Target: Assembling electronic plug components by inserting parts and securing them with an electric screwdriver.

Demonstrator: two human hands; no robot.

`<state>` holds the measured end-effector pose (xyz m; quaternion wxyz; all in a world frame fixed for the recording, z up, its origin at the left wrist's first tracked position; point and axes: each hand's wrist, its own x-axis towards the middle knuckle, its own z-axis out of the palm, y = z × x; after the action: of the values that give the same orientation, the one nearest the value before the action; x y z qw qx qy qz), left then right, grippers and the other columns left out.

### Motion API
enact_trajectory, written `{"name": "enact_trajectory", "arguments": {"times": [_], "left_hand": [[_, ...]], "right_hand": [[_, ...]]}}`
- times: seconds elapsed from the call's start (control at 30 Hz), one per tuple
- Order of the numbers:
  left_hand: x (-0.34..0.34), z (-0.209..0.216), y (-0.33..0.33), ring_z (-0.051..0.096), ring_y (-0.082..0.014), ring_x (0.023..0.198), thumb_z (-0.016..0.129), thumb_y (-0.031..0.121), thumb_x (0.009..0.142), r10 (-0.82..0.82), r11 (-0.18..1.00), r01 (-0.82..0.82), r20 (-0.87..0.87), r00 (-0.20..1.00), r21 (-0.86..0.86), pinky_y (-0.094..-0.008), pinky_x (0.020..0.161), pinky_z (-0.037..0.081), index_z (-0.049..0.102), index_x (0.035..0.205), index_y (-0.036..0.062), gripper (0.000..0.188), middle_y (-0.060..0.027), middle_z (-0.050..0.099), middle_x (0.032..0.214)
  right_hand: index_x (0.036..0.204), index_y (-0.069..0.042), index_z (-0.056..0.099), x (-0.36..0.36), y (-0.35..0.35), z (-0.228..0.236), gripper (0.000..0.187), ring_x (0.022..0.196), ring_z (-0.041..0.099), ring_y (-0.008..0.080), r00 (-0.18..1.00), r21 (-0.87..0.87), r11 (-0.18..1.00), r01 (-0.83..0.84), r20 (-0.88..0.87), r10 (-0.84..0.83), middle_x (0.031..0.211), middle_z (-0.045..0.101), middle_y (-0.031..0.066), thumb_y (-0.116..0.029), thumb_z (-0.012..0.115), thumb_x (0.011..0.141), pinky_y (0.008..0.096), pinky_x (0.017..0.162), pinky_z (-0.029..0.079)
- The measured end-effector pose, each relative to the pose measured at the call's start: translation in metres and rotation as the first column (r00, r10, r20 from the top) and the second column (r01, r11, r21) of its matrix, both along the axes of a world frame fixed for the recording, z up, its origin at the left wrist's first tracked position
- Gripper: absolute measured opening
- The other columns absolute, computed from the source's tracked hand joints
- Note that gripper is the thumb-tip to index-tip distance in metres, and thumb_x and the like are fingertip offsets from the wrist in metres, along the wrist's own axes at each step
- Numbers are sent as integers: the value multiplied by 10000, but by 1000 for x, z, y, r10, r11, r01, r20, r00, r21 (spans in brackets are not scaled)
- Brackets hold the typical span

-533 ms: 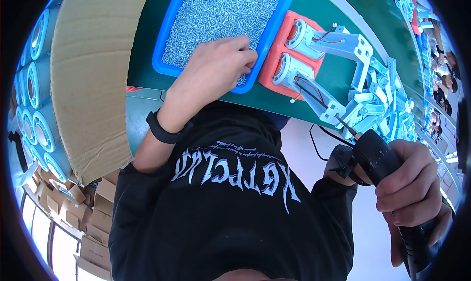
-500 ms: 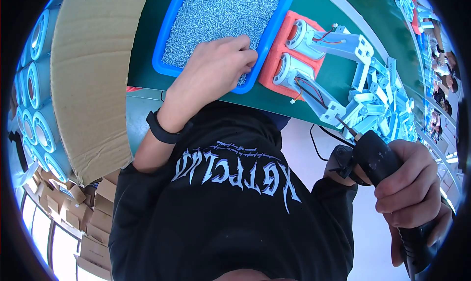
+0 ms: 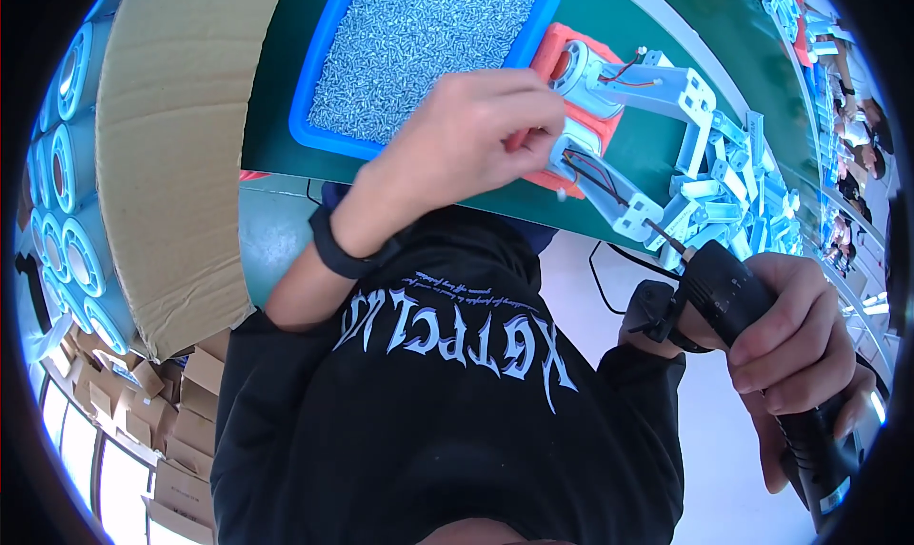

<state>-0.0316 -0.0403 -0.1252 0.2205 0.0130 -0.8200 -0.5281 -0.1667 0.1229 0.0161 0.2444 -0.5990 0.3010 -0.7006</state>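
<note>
My left hand [image 3: 490,131] has its fingers pinched together beside the nearer white motor bracket [image 3: 595,185]. Whatever sits between its fingertips is hidden. My right hand [image 3: 800,340] is wrapped round a black electric screwdriver [image 3: 728,293], whose bit reaches into the end of that nearer bracket. A second white bracket [image 3: 657,86] with red wires lies just beyond it. Both round ends rest in a red foam block [image 3: 554,40]; the nearer one is partly covered by my left hand. To the left stands a blue tray [image 3: 303,107] full of small silver screws [image 3: 419,50].
A heap of white brackets [image 3: 733,202] lies on the green table [image 3: 276,145] at right. A cardboard sheet [image 3: 181,155] stands at left, beside stacked white cylindrical parts [image 3: 69,164]. Cartons [image 3: 186,440] are piled at lower left. Other people appear at the far right edge.
My left hand has left the screw tray and moved right to the nearer bracket, its fingers still pinched. The screwdriver has stayed nearly in place.
</note>
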Motion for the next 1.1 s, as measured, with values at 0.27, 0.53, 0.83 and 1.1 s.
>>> {"name": "enact_trajectory", "arguments": {"times": [0.27, 0.53, 0.83, 1.1], "left_hand": [[1, -12, 25, 630, -239, 726, 632, -47, 687, 134, 990, -136, -86, 987, -24, -308, 631, 499, 646, 820, 56, 169, -70, 649, 797], [-24, 14, 3, 631, -198, 645, 655, -26, 739, 206, 963, -193, -50, 977, 190, -268, 541, 483, 693, 889, 46, 171, -84, 658, 745], [-57, 13, 12, 647, -136, 725, 662, 0, 781, 84, 843, -63, -15, 996, 534, -245, 629, 518, 701, 911, 35, 140, -81, 678, 834], [-61, -1, 23, 646, -143, 812, 629, -12, 808, -42, 650, 50, -30, 999, 758, -250, 736, 518, 674, 921, 15, 125, -84, 667, 901]], "right_hand": [[894, -72, 583, -15, 37, 42, 372, 480, 611, 143, 977, -307, 946, 104, 208, -41, 648, 617, 39, -323, 780, 703, 237, 453, 539], [655, -141, 570, -48, 62, 96, 523, 450, 589, 72, 911, -395, 823, 408, 118, -395, 536, 584, -55, -634, 738, 604, 185, 497, 536], [767, -132, 546, -23, 3, 71, 538, 473, 585, 86, 926, -396, 838, 375, 115, -359, 573, 564, -40, -632, 700, 641, 217, 512, 540], [879, -124, 521, -46, 28, 70, 562, 497, 581, 100, 938, -374, 860, 347, 151, -313, 610, 545, -25, -630, 662, 678, 249, 528, 544]]}}
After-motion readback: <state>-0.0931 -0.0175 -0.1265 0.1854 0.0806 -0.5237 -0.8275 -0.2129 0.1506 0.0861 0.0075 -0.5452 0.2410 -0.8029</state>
